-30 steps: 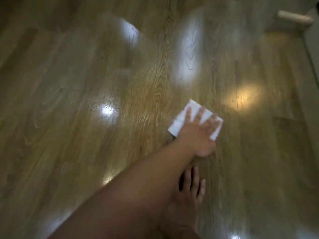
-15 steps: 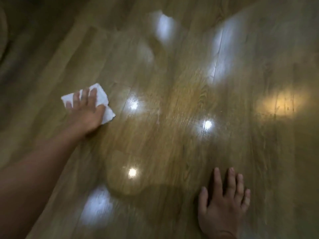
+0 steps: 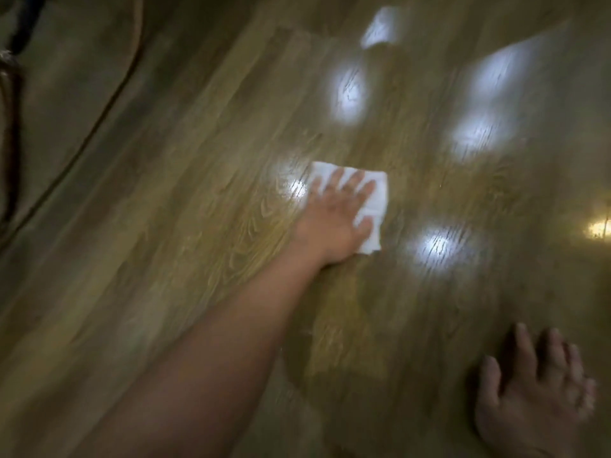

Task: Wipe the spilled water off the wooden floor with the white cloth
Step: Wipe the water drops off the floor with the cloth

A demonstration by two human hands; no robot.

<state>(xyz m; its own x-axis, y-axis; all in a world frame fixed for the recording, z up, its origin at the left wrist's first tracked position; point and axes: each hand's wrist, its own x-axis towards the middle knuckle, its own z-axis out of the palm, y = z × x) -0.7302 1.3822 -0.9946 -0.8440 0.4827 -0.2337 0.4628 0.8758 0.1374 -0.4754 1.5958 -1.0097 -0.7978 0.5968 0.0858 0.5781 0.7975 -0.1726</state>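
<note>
left hand pressed flat on cloth, fingers straight, right hand spread flat on floor, below-right of cloth

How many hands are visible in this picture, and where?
2. The left hand presses flat on the white cloth near the middle of the view; the right hand rests flat on the wooden floor at the lower right. No other hand shows.

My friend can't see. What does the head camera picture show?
A left hand presses a white cloth flat on a shiny wooden floor. The right hand rests flat on the floor nearby.
</note>
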